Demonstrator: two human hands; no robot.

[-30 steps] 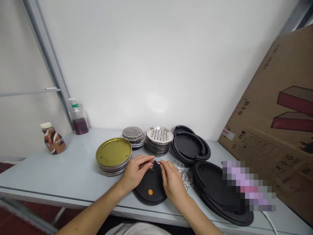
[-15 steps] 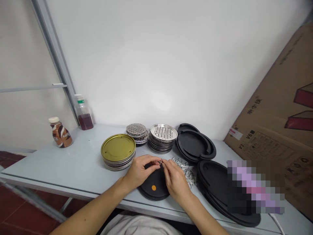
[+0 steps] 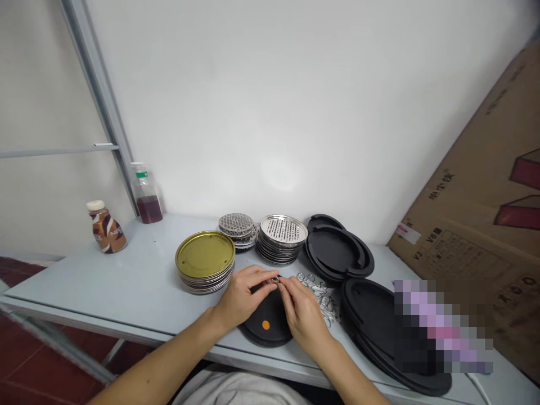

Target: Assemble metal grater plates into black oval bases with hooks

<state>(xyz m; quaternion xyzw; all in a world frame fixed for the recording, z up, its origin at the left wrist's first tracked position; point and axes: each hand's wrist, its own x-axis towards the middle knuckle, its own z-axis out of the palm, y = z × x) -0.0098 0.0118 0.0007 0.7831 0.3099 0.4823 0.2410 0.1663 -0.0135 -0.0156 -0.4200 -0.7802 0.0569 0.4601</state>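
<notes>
Pinching one small metal ring (image 3: 275, 279), left hand (image 3: 241, 297) and right hand (image 3: 302, 313) have drawn closer.

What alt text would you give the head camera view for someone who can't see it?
Two bare hands, left hand and right hand, pinch a small metal ring together above a black disc on a grey table. Stacked gold lids, perforated metal discs and black plates surround them.

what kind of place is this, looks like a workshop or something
Probably a small assembly or packing workbench rather than a home. A plain table carries stacks of identical parts: gold-coloured metal lids, perforated metal discs and black round discs. A large cardboard carton leans alongside.
</notes>
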